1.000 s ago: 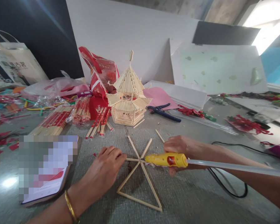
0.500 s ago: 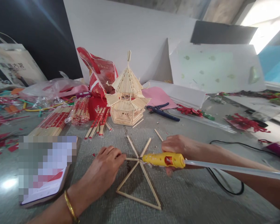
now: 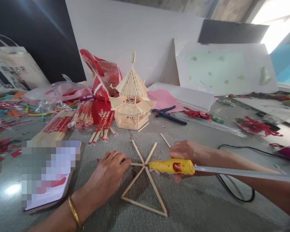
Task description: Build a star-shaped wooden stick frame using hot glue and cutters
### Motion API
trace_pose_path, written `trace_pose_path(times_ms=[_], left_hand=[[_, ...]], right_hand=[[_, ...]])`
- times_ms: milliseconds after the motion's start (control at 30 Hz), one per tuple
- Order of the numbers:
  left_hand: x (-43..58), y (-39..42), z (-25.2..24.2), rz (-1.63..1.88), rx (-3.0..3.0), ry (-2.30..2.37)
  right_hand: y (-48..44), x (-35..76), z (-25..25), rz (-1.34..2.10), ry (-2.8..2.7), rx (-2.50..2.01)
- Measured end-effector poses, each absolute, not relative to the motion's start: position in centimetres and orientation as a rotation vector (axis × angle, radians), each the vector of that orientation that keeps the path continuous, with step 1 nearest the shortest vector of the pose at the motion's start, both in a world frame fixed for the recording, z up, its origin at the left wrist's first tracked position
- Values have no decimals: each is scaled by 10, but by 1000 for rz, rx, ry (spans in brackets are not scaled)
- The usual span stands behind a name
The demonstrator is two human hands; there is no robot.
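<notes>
Gripping the glue gun (image 3: 171, 166) in curled fingers, the right hand (image 3: 185, 150) aims at the stick frame (image 3: 152, 183) in front of the pagoda (image 3: 132, 108); the left hand (image 3: 113, 170) pinches one stick (image 3: 136, 164), best held still for a neat joint.

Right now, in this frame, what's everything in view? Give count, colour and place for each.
Hot glue gun: 1, yellow, right hand
Glue stick: 1, translucent, out of the gun's back
Stick frame: 1, pale wood, between hands
Loose sticks: 2, pale, by right hand and pagoda
Pagoda model: 1, pale wood, behind frame
Pliers: 1, dark blue, right of pagoda
Chopstick groups: 3, pale and red, left of pagoda
Phone: 1, screen partly blurred, left foreground
Printed bag: 1, red, behind pagoda
Tote bag: 1, whitish, far left
Table: 1, grey, underneath; small scraps uncountable
Bracelet: 1, gold, left wrist
Left hand: 1, at frame's left stick
Right hand: 1, holding gun
</notes>
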State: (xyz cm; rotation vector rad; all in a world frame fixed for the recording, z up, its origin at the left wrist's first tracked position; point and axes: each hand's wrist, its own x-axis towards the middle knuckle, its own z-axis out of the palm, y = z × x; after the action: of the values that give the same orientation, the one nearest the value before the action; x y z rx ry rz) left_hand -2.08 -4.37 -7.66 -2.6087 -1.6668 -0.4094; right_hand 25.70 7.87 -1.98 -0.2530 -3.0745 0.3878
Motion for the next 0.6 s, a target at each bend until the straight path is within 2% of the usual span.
trace_pose_path(times_ms=[600], left_hand=[[-21, -42, -78, -403, -2588, -1639]], right_hand=[[79, 258, -25, 337, -3060, -217]])
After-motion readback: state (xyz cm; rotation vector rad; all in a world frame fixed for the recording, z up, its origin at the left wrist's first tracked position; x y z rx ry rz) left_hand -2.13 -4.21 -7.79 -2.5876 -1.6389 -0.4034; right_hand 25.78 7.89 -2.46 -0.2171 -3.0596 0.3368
